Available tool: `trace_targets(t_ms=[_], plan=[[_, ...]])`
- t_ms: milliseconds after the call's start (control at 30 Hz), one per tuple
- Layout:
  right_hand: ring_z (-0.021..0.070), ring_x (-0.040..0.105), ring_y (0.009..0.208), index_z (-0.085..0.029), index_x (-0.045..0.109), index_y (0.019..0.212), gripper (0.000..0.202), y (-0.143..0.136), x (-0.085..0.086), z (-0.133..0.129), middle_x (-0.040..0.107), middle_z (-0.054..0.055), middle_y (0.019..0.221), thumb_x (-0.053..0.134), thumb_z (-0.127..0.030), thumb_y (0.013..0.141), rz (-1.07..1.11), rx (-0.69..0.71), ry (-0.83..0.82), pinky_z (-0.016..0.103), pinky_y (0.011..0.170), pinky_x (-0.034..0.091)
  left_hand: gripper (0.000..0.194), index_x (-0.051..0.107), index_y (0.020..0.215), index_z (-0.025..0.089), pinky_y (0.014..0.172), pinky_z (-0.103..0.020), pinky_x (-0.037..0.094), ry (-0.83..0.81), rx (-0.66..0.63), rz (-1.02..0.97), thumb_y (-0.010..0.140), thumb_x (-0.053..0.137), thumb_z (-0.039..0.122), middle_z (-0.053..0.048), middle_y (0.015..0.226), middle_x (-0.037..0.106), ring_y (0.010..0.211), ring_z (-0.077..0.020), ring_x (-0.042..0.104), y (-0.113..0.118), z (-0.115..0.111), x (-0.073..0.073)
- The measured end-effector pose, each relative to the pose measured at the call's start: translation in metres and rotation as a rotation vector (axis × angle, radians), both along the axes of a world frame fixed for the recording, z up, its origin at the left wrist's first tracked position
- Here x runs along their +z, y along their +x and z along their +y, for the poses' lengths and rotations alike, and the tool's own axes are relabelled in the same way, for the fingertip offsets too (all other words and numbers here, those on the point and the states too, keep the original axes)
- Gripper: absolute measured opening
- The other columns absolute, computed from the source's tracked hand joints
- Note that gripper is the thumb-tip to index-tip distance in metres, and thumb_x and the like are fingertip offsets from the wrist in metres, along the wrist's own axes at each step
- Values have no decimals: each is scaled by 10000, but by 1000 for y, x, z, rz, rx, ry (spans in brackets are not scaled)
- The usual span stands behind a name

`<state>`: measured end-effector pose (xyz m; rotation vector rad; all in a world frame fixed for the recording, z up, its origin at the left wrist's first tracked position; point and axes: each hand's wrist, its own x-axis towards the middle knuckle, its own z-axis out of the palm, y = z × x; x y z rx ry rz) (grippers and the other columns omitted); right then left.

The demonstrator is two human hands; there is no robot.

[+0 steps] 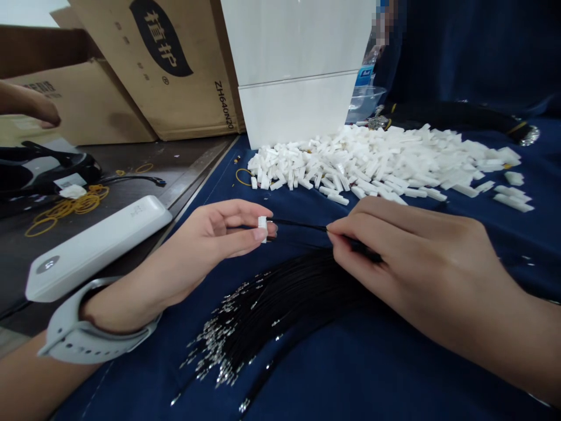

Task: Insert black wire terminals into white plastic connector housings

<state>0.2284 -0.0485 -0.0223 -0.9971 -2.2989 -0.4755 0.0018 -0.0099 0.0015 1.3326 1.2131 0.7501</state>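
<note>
Between the thumb and fingers of my left hand [219, 231] is a small white connector housing [262, 228], held upright. Black wires [300, 223] run from the housing to my right hand [407, 257], whose thumb and forefinger pinch them. Whether the wire ends sit fully inside the housing is too small to tell. Below both hands lies a thick bundle of black wires [302, 286] with shiny metal terminals [219, 345] fanned out at its left end. Beyond the hands spreads a large heap of white connector housings [372, 161].
A white box [298, 111] stands behind the heap, with cardboard boxes [175, 99] to its left. On the dark table lie a long white device [100, 245] and yellow rubber bands [79, 204]. Another person's hand [35, 108] reaches in at far left. Another wire bundle [460, 117] lies back right.
</note>
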Motion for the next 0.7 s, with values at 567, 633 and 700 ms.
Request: trace_targets(t_ms=[567,633,700], plan=[[171,602,628,-164,581,559,316,0,3,0,653,56,729,538,6,822,-1,21,45,329,452,353,111,706,849,222,761,-72,512,27,-26,-21,796,737,129,31,846,793,876,-67,724,-1,-1,-3],[170,601,621,-161,591,572,299,-1,3,0,652,55,728,548,1,819,-7,19,48,327,444,354,110,706,852,226,757,-72,513,28,-27,-17,799,737,134,34,844,793,880,-68,725,-1,-1,-3],[175,611,631,-158,598,582,291,-1,4,0,650,59,731,550,-3,824,-15,7,48,327,433,344,106,705,858,231,764,-76,515,32,-34,-14,803,738,148,36,845,792,888,-71,725,-1,0,-3]])
